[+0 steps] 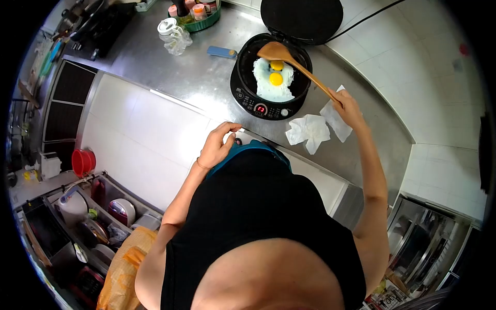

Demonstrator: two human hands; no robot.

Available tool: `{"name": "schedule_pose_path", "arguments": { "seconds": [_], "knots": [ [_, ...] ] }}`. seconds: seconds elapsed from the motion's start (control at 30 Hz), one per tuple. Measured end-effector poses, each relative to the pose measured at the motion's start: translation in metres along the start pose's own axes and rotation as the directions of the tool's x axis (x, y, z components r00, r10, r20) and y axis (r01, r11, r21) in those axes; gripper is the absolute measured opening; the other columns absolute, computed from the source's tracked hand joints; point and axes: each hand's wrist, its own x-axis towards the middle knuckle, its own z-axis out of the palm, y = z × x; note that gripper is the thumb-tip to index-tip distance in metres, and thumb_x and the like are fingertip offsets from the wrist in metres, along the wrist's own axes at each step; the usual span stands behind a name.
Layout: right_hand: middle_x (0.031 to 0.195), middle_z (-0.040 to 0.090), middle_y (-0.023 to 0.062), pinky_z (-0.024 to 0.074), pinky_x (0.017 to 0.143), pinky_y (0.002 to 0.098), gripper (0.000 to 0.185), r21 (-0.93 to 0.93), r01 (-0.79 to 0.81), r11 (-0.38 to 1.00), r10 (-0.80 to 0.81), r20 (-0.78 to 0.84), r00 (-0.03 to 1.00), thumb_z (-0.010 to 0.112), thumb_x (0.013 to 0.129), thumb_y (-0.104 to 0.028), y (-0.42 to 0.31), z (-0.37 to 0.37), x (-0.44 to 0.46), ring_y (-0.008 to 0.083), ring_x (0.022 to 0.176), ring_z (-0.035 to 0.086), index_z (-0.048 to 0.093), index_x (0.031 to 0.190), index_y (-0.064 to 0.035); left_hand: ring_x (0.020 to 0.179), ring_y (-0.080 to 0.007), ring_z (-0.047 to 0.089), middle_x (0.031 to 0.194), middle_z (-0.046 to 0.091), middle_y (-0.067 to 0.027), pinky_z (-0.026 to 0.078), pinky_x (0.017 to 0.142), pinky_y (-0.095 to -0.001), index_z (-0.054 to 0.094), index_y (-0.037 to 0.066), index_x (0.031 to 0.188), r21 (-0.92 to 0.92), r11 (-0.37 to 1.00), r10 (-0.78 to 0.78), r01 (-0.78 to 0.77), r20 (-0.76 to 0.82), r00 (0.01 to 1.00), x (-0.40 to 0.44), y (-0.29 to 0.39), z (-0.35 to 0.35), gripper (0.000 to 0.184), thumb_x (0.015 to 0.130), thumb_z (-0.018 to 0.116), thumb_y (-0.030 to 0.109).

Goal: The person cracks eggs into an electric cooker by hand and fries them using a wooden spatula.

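My right hand [349,109] is closed round the handle of a wooden spatula [276,52]. The spatula's blade lies over the upper part of a round black electric pan [247,77], by the top edge of the eggs. Two fried eggs [275,91] with yellow yolks and mostly set whites sit together in the pan. The pan's lid [302,18] stands open behind it, and a red display glows on its front. Near the counter's front edge, my left hand [217,145] hangs with fingers slightly bent and apart, holding nothing.
Crumpled white tissues [309,131] lie right of the pan. A blue-handled item [222,51] is left of it. Farther left are a clear jar [174,37] and a green tray [207,21] of bottles. A red bucket [83,162] stands at far left.
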Motion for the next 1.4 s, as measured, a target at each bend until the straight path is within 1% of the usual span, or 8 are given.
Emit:
{"name": "schedule_pose_path", "arguments": {
  "seconds": [0.17,0.37,0.67,0.87,0.97,1.17,1.37,1.4],
  "knots": [
    [0.084,0.050,0.0091,0.0439,0.066,0.0380,0.043,-0.140,0.070,0.988,-0.076,-0.035,0.997,0.056,0.083,-0.012,-0.023,0.004,0.023,0.0277,0.075,0.055,0.053,0.125,-0.0215,0.097,-0.0222,0.057,0.102,0.060,-0.0128,0.044,0.087,-0.0313,0.057,-0.001,0.108,-0.012,1.000,-0.009,0.010,0.015,1.000,0.001,0.001,0.001,0.027,0.083,0.047,-0.002],
    [0.086,0.052,0.0100,0.0446,0.070,0.0372,0.035,-0.171,0.093,0.981,-0.092,0.013,0.996,0.055,0.083,-0.014,-0.022,0.010,0.057,0.0276,0.081,0.055,0.059,0.118,-0.0213,0.097,-0.0227,0.057,0.103,0.060,-0.0128,0.044,0.088,-0.0318,0.058,-0.001,0.108,-0.026,1.000,-0.013,0.013,-0.008,1.000,-0.003,-0.001,0.002,0.027,0.084,0.047,-0.002],
    [0.092,0.051,0.0104,0.0432,0.073,0.0389,0.043,-0.251,0.136,0.959,-0.099,0.152,0.983,0.054,0.085,-0.013,-0.014,0.003,0.077,0.0280,0.087,0.054,0.052,0.126,-0.0245,0.097,-0.0242,0.058,0.103,0.060,-0.0134,0.044,0.088,-0.0320,0.058,-0.002,0.107,-0.018,1.000,-0.012,0.012,-0.012,1.000,-0.004,-0.004,0.003,0.025,0.084,0.047,-0.002],
    [0.089,0.051,0.0110,0.0426,0.074,0.0383,0.041,-0.180,0.098,0.979,-0.063,0.190,0.980,0.054,0.084,-0.013,-0.004,-0.019,0.059,0.0278,0.086,0.053,0.054,0.124,-0.0215,0.096,-0.0243,0.058,0.102,0.061,-0.0140,0.044,0.086,-0.0315,0.058,-0.002,0.106,-0.015,1.000,-0.006,0.006,-0.025,1.000,-0.003,-0.005,0.003,0.024,0.084,0.048,-0.002],
    [0.088,0.052,0.0112,0.0423,0.073,0.0380,0.040,-0.241,0.075,0.968,-0.047,0.118,0.992,0.054,0.084,-0.013,-0.026,-0.022,0.062,0.0281,0.085,0.053,0.056,0.123,-0.0196,0.099,-0.0236,0.057,0.105,0.060,-0.0137,0.043,0.090,-0.0322,0.057,-0.002,0.109,-0.031,0.999,-0.021,0.021,0.006,1.000,-0.002,-0.004,0.003,0.027,0.084,0.047,-0.002],
    [0.086,0.052,0.0106,0.0420,0.072,0.0377,0.040,-0.183,0.142,0.973,-0.123,0.111,0.986,0.054,0.083,-0.012,-0.019,-0.008,0.090,0.0278,0.085,0.053,0.056,0.122,-0.0199,0.099,-0.0232,0.057,0.104,0.060,-0.0133,0.043,0.090,-0.0316,0.057,-0.002,0.109,-0.008,1.000,0.005,-0.005,0.019,1.000,0.002,-0.004,0.000,0.027,0.084,0.047,-0.002],
    [0.082,0.049,0.0100,0.0412,0.070,0.0372,0.043,-0.219,0.128,0.967,-0.091,0.170,0.981,0.057,0.080,-0.010,-0.001,-0.027,0.076,0.0275,0.078,0.051,0.056,0.122,-0.0191,0.099,-0.0227,0.058,0.104,0.061,-0.0127,0.043,0.090,-0.0314,0.057,-0.002,0.109,-0.029,0.999,-0.022,0.022,-0.006,1.000,-0.001,-0.008,-0.002,0.027,0.084,0.047,-0.002],
    [0.083,0.050,0.0100,0.0414,0.071,0.0376,0.042,-0.241,0.117,0.963,-0.072,0.186,0.980,0.056,0.082,-0.011,-0.003,-0.031,0.079,0.0274,0.080,0.052,0.055,0.123,-0.0202,0.099,-0.0225,0.058,0.104,0.061,-0.0126,0.043,0.090,-0.0314,0.057,-0.002,0.109,-0.033,0.999,-0.029,0.028,-0.011,1.000,0.000,-0.008,-0.002,0.027,0.084,0.047,-0.002]
  ]
}}
